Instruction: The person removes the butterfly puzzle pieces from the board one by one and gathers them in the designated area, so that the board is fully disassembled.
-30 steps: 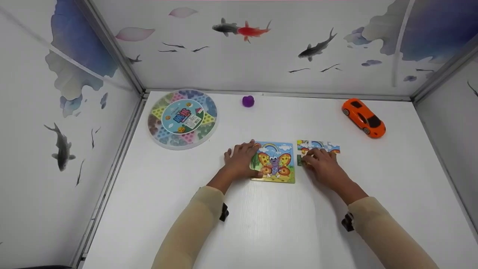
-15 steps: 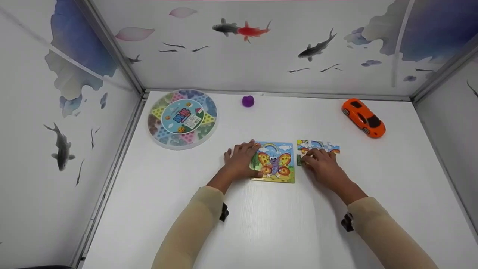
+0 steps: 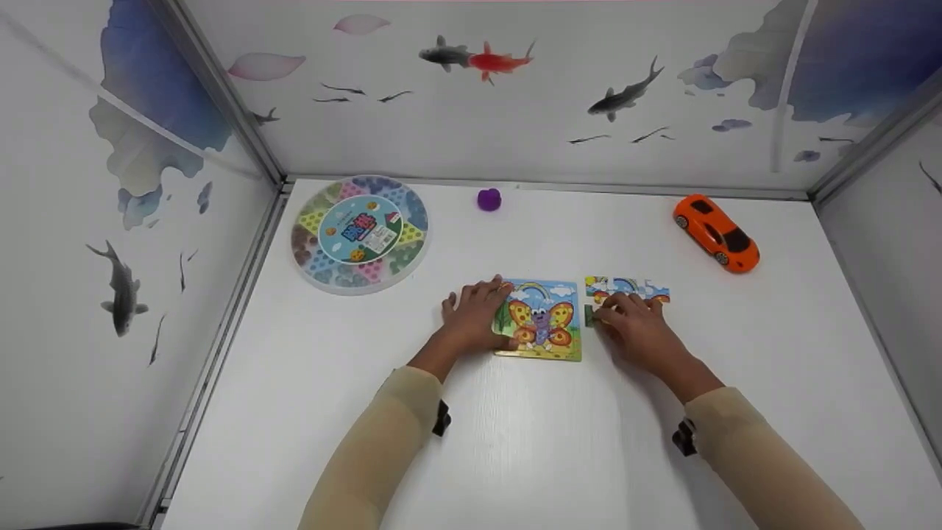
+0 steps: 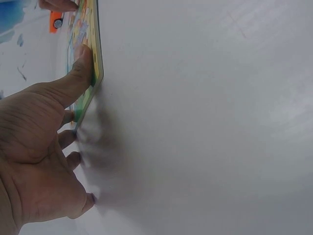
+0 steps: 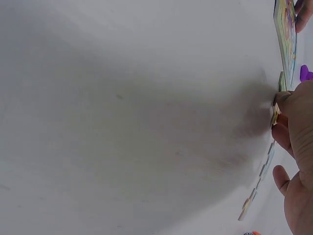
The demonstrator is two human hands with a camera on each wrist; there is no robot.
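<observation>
A square butterfly picture puzzle (image 3: 542,324) lies flat on the white table. My left hand (image 3: 475,318) rests along its left side, thumb (image 4: 82,61) on the picture and fingers spread toward the upper corner. To the right of it lie loose jigsaw pieces (image 3: 627,284) lined up in a row showing sky and rainbow. Below that row a green jigsaw piece (image 3: 589,316) sticks out past my right hand (image 3: 639,327). The right thumb and fingers pinch a jigsaw piece (image 5: 275,111) at the table, mostly covered by the hand in the head view.
An orange toy car (image 3: 716,232) stands at the back right. A purple heart-shaped object (image 3: 489,199) sits near the back wall (image 3: 544,147). At the back left lies a round board game box (image 3: 360,234). Printed panels enclose the table (image 3: 530,449) at the back and sides.
</observation>
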